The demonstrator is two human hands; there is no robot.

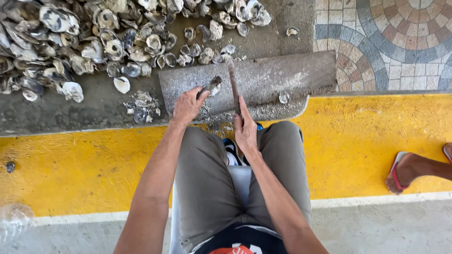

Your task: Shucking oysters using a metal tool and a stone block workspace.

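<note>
Grey, rough-shelled and elongated, a single oyster [210, 87] is held in the left hand [187, 105], its far end pressed down on the worn grey stone slab [263, 80] that lies across the concrete ledge. The fingers of that hand are curled closed around the near end of the shell, so that only the far half is seen beyond the knuckles. A thin, rust-brown metal rod [234, 87] is gripped in the right hand [245, 129], the fingers wrapped tightly about its lower part and the shaft raised nearly upright just beside the shell, though whether the two are touching cannot be told.

The step in hand is judged to be the opening of the shell: the oyster has been steadied on the slab and the tool brought alongside it. The next move would call for a firm hold on the shell, so that it is kept from sliding on the gritty stone, and for the rod's tip to be placed with care well clear of the fingertips of the left hand.

Behind the slab, a large heap of grey and white oyster shells [94, 37] is spread over the concrete. At the far right, another person's foot in a red-strapped sandal [400, 171] is rested on the yellow painted kerb [358, 141].
</note>
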